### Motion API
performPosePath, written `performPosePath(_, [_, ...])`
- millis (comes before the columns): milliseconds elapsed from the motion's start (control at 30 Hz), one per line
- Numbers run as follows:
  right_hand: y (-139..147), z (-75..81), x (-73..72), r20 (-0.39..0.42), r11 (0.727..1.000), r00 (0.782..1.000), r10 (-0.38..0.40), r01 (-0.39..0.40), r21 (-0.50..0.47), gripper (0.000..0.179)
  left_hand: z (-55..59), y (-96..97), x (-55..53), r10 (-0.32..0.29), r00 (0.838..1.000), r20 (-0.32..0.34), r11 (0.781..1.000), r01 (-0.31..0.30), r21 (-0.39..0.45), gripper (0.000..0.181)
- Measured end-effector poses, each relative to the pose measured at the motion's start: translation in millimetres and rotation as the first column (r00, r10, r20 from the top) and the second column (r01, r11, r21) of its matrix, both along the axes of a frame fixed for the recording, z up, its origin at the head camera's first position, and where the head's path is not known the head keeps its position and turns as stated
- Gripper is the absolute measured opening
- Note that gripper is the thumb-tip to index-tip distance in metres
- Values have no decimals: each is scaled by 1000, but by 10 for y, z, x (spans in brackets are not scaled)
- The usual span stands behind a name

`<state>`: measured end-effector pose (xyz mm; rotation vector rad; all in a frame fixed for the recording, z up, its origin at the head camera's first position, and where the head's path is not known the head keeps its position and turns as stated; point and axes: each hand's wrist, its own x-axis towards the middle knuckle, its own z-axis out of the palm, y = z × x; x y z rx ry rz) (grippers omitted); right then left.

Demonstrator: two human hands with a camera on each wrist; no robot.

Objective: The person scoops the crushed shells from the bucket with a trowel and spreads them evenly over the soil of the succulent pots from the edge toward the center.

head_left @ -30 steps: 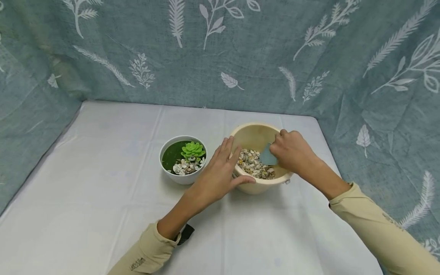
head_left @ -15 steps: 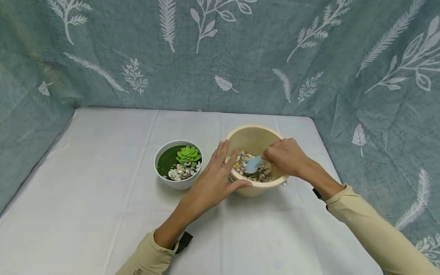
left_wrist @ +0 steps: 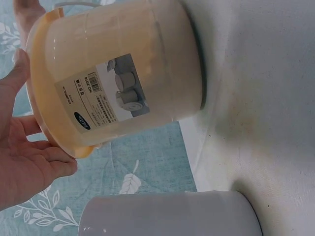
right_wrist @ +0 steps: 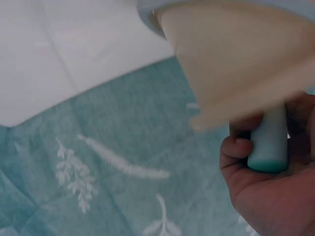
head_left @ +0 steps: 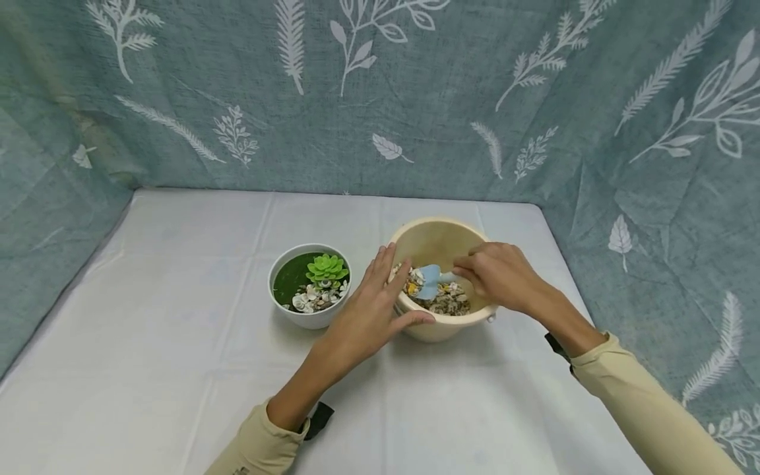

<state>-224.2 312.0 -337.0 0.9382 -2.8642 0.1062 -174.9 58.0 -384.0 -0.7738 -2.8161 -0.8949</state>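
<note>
A cream plastic bucket (head_left: 436, 330) holds a bed of small shells and stones (head_left: 442, 305). My left hand (head_left: 374, 297) rests on its left rim, fingers spread along the edge and thumb over the near side. In the left wrist view, thumb and fingertips touch the yellowish rim of the labelled bucket (left_wrist: 162, 49). My right hand (head_left: 501, 274) reaches over the right rim and grips a light blue toy trowel (head_left: 430, 282). Its blade lies low in the bucket with shells on it. The right wrist view shows the trowel's round handle end (right_wrist: 268, 147) inside the curled fingers.
Left of the bucket stands a white bowl (head_left: 297, 318) with a green base, a bright green artificial succulent (head_left: 326, 269) and white shells (head_left: 315, 298). A white cloth (head_left: 148, 343) covers the table. A blue-green leaf-patterned curtain (head_left: 439, 86) hangs behind and at both sides.
The trowel's blade has moved left and down into the shells, turned face up, and now carries some. My right hand has shifted slightly with it. My left hand stays on the rim.
</note>
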Motion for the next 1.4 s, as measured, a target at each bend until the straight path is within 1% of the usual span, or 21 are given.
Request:
performPosePath(133, [37,102,93,-54,999,998,-23,21,-28,16,-20,-46,6,7,1000,-4,1000,-7,12,99])
performPosePath(267, [80,188,201,-118,998,993,-14,7,-61,19,-36,-94,13,13,1000,20,1000,-13,22,100])
performPosePath(367, [142,217,277,-169,994,985,-19,1,-108,14,-41,-119,21,10,1000,27,999,-11,31,99])
performPosePath(433, [186,230,312,-187,991,982,-26,0,-136,10,-48,-136,28,11,999,37,999,-13,44,99])
performPosePath(667, [221,338,384,-186,986,982,-34,3,-165,9,-66,-192,35,15,1000,25,998,-17,59,99])
performPosePath(833, [192,444,430,-199,985,978,-54,19,-172,10,-69,-231,37,-5,998,56,999,2,51,104])
performPosePath(900, [173,487,447,-203,984,978,-57,20,-178,11,-59,-268,45,-5,998,64,999,1,54,106])
performPosePath(1000, [120,542,456,-201,980,979,-44,3,-199,12,-39,-361,66,19,998,55,997,-23,67,107])
performPosePath(1100, [44,567,362,-192,976,981,-4,-38,-213,13,-26,-476,61,81,995,53,992,-86,88,108])
performPosePath(1167, [-20,561,293,-184,974,982,31,-72,-216,11,-33,-560,58,128,989,70,986,-135,95,110])
performPosePath(1200, [-52,551,259,-182,972,982,49,-89,-216,11,-40,-602,57,151,985,86,982,-159,98,111])
performPosePath(1267, [-95,526,230,-182,971,980,75,-113,-210,9,-65,-663,40,176,976,126,977,-190,102,115])
performPosePath(1400, [-179,477,155,-178,971,977,114,-147,-187,9,-146,-759,-29,202,959,201,968,-226,107,123])
